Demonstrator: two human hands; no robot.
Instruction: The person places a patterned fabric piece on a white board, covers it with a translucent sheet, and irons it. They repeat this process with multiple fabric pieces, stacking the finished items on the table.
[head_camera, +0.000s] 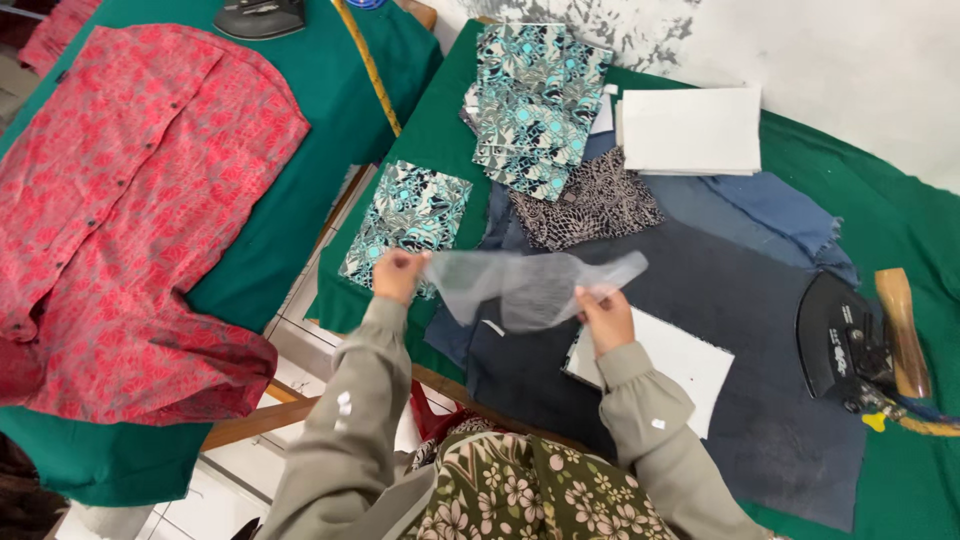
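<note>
Both hands — left hand (398, 275), right hand (603, 315) — pinch a sheer grey fabric piece (525, 285) between fingers.

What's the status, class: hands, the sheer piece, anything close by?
Left hand and right hand pinch sheer grey interfacing, held up. Dark blue cloth beneath. Iron off to the right, apart.

Scene is evenly lit by bright, diffuse light; shadows are soft, no glare is noted. Wide-angle distortion is seen at edges. Slight motion blur is observed approx. mid-frame.
</note>
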